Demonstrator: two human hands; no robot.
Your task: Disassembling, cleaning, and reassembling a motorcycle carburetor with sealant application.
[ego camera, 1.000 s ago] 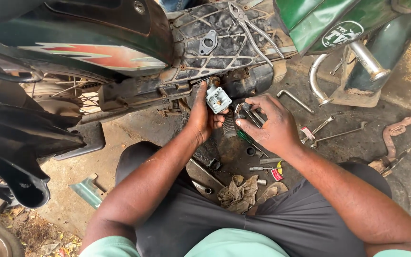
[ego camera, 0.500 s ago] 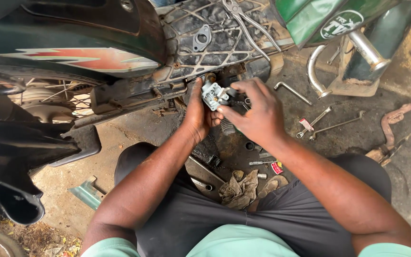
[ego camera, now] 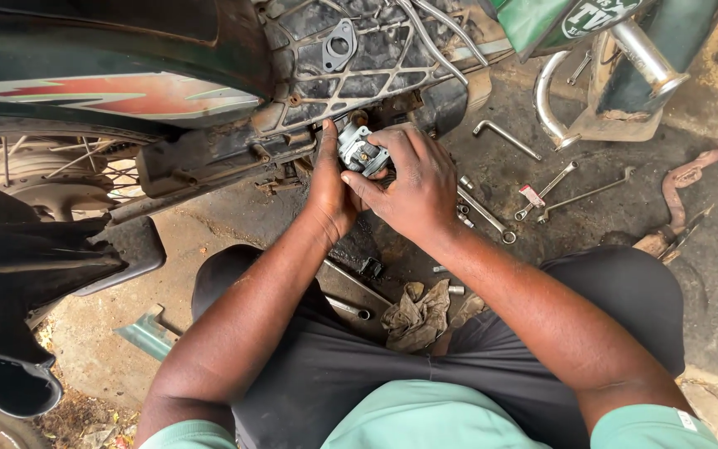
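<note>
Far on the left, a black mudguard and a spoked wheel of the motorbike fill the side of the view. Above them runs the dark green body panel with a red and white flash on it. Low on the ground near the person's knee lies a small green metal strip.

Moving along, the left hand reaches up to the underside of the bike. Its fingers are curled around the left side of a small grey metal engine part, with one finger pointing straight up beside it. The part sits right under the dirty metal foot grid, close against the bike's frame.

The right hand comes in from the other side. Its fingers are bent and closed on the same grey part, and the thumb presses on the front of it. Both hands touch each other and hold the part between them.

Below the hands, a dirty rag lies on the ground between the person's legs, beside a shiny metal tube.

Farther right, a bent L-shaped wrench and two thin spanners lie on the oily concrete floor. Above them stands a chrome pipe next to a green panel. At the far right lies a rusty curved bracket.
</note>
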